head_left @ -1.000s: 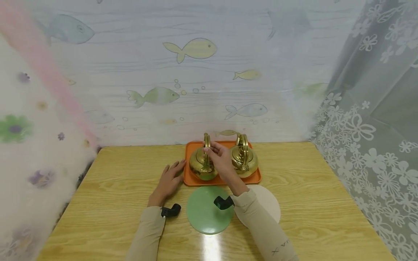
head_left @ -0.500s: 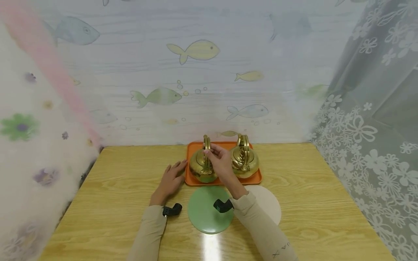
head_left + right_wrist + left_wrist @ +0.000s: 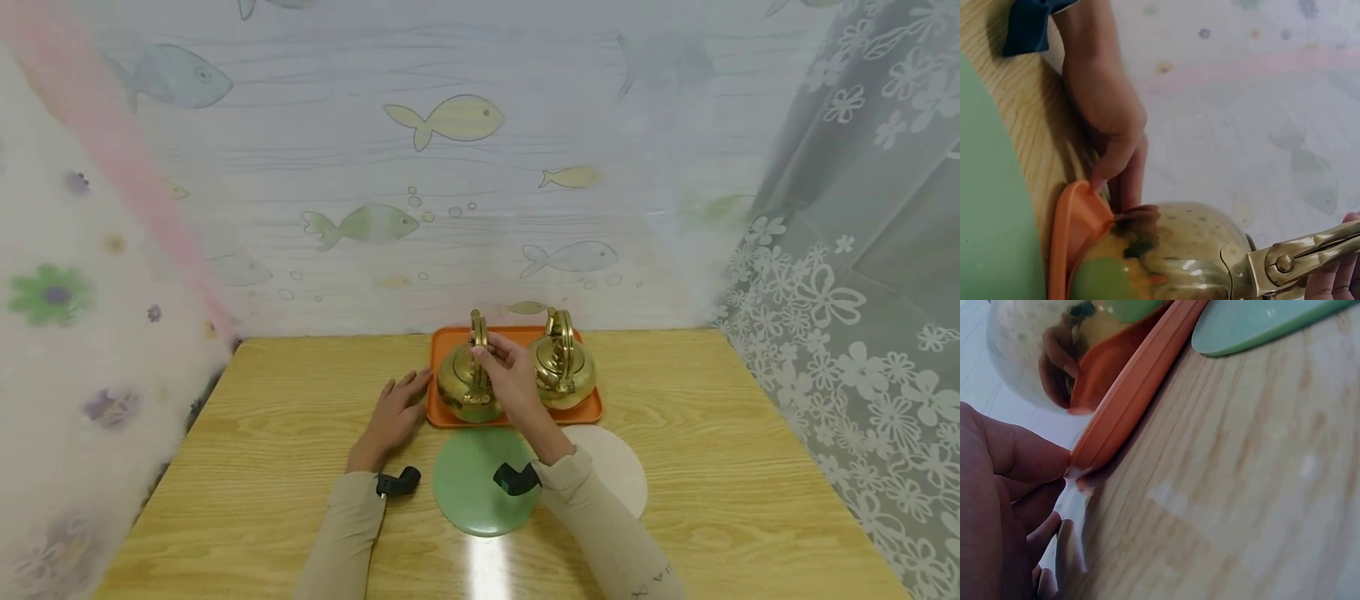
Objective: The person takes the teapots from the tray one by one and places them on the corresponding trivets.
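Two shiny brass kettles stand side by side on an orange tray (image 3: 445, 337). My right hand (image 3: 516, 382) holds the upright handle of the left kettle (image 3: 454, 385), thumb and fingers on it; in the right wrist view only some fingers (image 3: 1342, 281) show beside the handle. Right of that hand is the other kettle (image 3: 582, 377), untouched. My left hand (image 3: 390, 419) lies at the tray's left side with its fingers extended. The left wrist view shows its thumb (image 3: 1035, 453) touching the tray's corner (image 3: 1100, 434).
In front of the tray lie a round green plate (image 3: 480, 492) and a round white plate (image 3: 621, 475), the latter partly covered by the right sleeve. They rest on a wood-grain table (image 3: 277, 433). A fish-patterned sheet (image 3: 450, 192) hangs behind the table.
The head view has shifted slightly. Both hands, the kettles and the tray keep the same places relative to one another.
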A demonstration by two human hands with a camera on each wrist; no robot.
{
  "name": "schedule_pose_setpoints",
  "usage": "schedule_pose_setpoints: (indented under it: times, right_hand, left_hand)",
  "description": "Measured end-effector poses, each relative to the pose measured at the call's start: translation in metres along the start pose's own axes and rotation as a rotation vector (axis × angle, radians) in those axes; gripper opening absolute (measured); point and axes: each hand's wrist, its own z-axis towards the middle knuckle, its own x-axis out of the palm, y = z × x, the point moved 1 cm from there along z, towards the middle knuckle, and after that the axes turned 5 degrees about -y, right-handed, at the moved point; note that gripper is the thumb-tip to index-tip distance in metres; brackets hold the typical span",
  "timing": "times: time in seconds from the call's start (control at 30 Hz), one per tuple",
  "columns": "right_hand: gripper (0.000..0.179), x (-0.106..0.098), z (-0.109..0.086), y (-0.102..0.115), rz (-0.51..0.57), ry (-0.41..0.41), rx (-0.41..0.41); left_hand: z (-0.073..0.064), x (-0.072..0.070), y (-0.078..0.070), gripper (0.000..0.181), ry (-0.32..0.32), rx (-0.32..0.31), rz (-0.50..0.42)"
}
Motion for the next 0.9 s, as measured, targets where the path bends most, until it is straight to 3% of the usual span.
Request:
schedule_pose_setpoints:
  times: [0.5, 0.9]
  right_hand:
    - [0.035, -0.003, -0.021, 0.026, -0.009, 0.013, -0.012]
    - [0.032, -0.009, -0.036, 0.034, 0.020, 0.004, -0.023]
  left_hand:
    - [0.000, 0.000, 0.001, 0.063, -0.013, 0.011, 0.008]
    - [-0.001, 0.000, -0.001, 0.063, 0.004, 0.001, 0.006]
